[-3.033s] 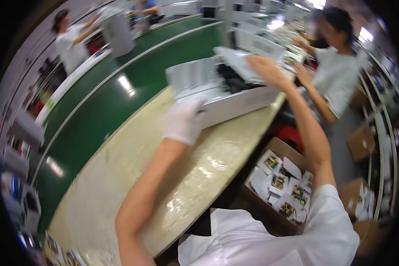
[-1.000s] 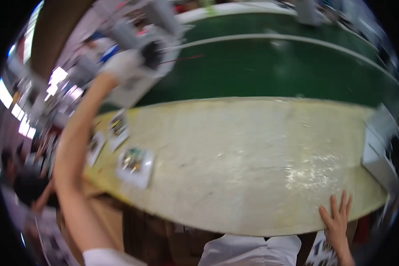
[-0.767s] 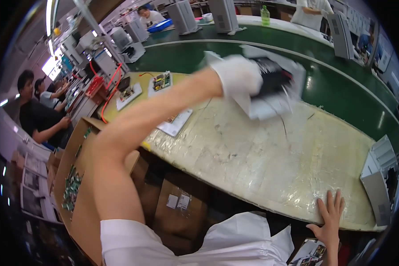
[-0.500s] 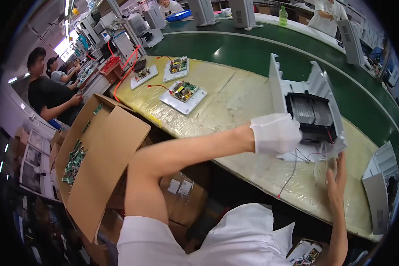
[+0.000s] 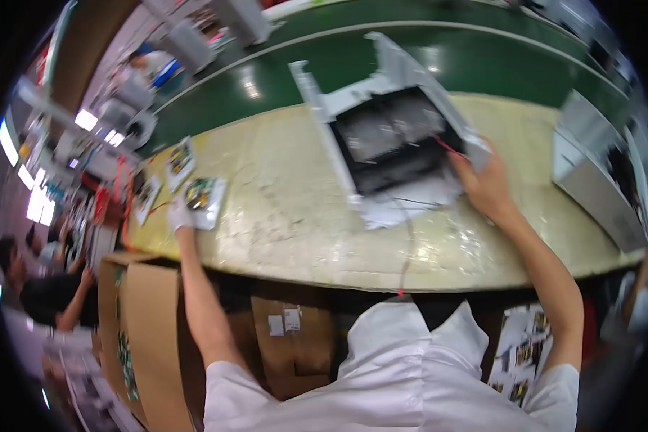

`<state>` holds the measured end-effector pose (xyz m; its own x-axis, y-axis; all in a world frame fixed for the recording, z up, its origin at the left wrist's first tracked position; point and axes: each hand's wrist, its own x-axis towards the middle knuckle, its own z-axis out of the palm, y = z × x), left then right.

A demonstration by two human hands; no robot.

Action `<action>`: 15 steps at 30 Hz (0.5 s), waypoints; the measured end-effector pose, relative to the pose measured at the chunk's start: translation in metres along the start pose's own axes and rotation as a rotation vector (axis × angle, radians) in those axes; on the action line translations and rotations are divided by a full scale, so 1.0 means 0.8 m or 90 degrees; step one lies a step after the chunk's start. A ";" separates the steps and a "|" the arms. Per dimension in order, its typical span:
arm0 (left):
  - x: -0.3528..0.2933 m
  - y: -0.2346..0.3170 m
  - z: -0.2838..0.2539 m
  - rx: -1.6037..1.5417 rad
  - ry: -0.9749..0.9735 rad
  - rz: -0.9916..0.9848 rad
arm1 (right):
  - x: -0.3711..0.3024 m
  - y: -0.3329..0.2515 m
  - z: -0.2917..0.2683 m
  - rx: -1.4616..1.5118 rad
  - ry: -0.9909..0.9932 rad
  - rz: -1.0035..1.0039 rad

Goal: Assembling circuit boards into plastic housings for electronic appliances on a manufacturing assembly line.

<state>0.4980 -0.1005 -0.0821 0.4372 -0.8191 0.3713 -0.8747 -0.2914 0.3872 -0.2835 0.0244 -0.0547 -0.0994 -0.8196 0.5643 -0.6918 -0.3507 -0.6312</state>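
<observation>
On the near right corner of a white plastic housing [image 5: 405, 59], my bare right hand [image 5: 488, 183] is closed, its thumb beside a red wire. Inside the housing sits a black frame [image 5: 381, 176] with two grey finned blocks [image 5: 392, 126]. A thin lead ending in a red plug [image 5: 401, 291] trails from it toward the table edge. My white-gloved left hand [image 5: 181, 214] reaches to the left edge of a circuit board on a white plate [image 5: 207, 203]; its fingers are blurred, so their grip is unclear. Two similar plated boards, one [image 5: 181, 164] behind and one [image 5: 147, 198] to the left, lie nearby.
The yellowish covered table [image 5: 288, 237] borders a green conveyor [image 5: 266, 86]. A grey-white housing [image 5: 597, 173] stands at the right. An open cardboard box [image 5: 151, 324] with green boards is below left. Another person [image 5: 47, 288] works at the far left.
My left hand has left the housing and reached across to the boards on the left. My right hand now grips the housing's corner, and the housing has turned. The view has swung.
</observation>
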 end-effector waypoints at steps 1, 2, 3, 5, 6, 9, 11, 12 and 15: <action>-0.005 0.017 0.008 0.079 0.019 -0.031 | 0.003 0.008 0.011 -0.013 -0.019 -0.013; -0.024 0.032 0.014 0.025 0.040 -0.032 | 0.006 0.003 0.029 -0.049 0.064 -0.074; -0.046 0.036 0.003 -0.023 0.070 -0.044 | 0.015 -0.016 0.035 -0.077 0.008 -0.042; -0.099 0.075 0.004 0.266 0.117 0.267 | 0.037 -0.004 0.058 -0.090 0.051 -0.148; -0.133 0.125 -0.002 0.144 0.051 0.259 | 0.046 0.003 0.065 -0.086 0.058 -0.165; -0.250 0.208 -0.037 -0.122 -0.006 0.334 | 0.083 0.018 0.081 -0.117 0.040 -0.158; -0.322 0.251 -0.049 -0.173 0.070 0.489 | 0.092 0.004 0.067 -0.112 -0.048 -0.052; -0.355 0.283 -0.058 -0.197 0.020 0.490 | 0.098 -0.006 0.059 -0.114 -0.133 0.056; -0.429 0.320 -0.087 -0.144 -0.089 0.502 | 0.023 -0.059 0.038 -0.096 -0.099 -0.043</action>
<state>0.1382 0.1405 -0.0517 -0.3303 -0.7997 0.5014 -0.8440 0.4881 0.2225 -0.2309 0.0124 -0.0306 0.0535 -0.8604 0.5067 -0.7937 -0.3446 -0.5013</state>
